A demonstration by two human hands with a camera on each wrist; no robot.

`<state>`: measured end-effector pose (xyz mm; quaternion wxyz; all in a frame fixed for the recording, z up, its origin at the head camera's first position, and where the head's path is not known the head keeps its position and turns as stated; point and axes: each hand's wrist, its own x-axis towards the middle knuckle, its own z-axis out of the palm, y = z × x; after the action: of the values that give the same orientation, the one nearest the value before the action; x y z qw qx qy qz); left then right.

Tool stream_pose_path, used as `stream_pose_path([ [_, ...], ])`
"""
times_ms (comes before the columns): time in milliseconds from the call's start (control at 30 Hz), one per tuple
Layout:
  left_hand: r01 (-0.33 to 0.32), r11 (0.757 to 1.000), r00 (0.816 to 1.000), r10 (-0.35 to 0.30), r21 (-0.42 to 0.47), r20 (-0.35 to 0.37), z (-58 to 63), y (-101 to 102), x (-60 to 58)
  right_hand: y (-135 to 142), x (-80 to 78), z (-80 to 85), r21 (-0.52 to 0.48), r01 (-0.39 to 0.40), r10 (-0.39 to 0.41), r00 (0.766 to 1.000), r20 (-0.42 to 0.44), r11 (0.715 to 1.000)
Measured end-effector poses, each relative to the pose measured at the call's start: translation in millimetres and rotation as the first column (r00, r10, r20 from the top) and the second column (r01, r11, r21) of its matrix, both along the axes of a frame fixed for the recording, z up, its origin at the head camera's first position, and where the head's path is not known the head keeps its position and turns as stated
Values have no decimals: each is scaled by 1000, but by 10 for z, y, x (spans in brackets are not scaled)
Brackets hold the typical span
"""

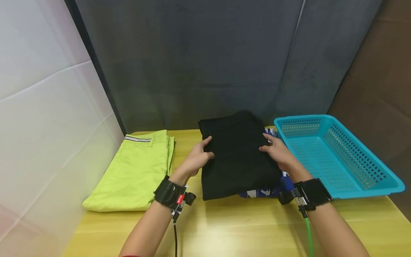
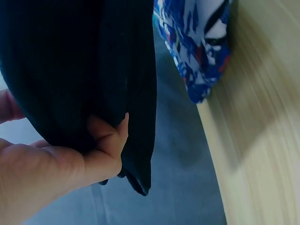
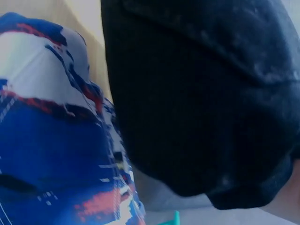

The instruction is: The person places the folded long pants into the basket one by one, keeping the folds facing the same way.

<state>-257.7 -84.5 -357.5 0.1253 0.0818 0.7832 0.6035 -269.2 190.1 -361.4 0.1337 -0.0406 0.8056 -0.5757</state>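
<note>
Between both hands hangs a folded black garment (image 1: 239,157), raised above the table. My left hand (image 1: 196,157) grips its left edge; in the left wrist view the thumb and fingers pinch the dark cloth (image 2: 79,70). On the other side my right hand (image 1: 277,151) holds the right edge, thumb on top. The right wrist view shows mostly the black cloth (image 3: 201,103), with only a bit of that hand at the edge. Partly hidden beneath the garment lies a blue patterned cloth (image 1: 263,193), seen larger in the right wrist view as blue, white and red fabric (image 3: 51,140).
Folded lime-green trousers (image 1: 128,178) with a striped waistband lie at the left of the wooden table (image 1: 224,228). At the right stands a turquoise plastic basket (image 1: 359,195) with perforated walls. A grey curtain (image 1: 192,64) closes off the back.
</note>
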Motion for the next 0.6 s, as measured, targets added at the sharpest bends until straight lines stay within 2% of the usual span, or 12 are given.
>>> stream_pose_path([
  [333, 131, 987, 989, -136, 96, 49, 68, 161, -1, 298, 115, 203, 39, -19, 19, 1000, -5, 999],
  [467, 181, 976, 982, -187, 120, 36, 86, 211, 7, 398, 142, 270, 70, -37, 38, 999, -12, 997],
  [600, 201, 972, 979, -204, 123, 11, 110, 274, 24, 505, 175, 315, 106, -46, 49, 999, -19, 993],
])
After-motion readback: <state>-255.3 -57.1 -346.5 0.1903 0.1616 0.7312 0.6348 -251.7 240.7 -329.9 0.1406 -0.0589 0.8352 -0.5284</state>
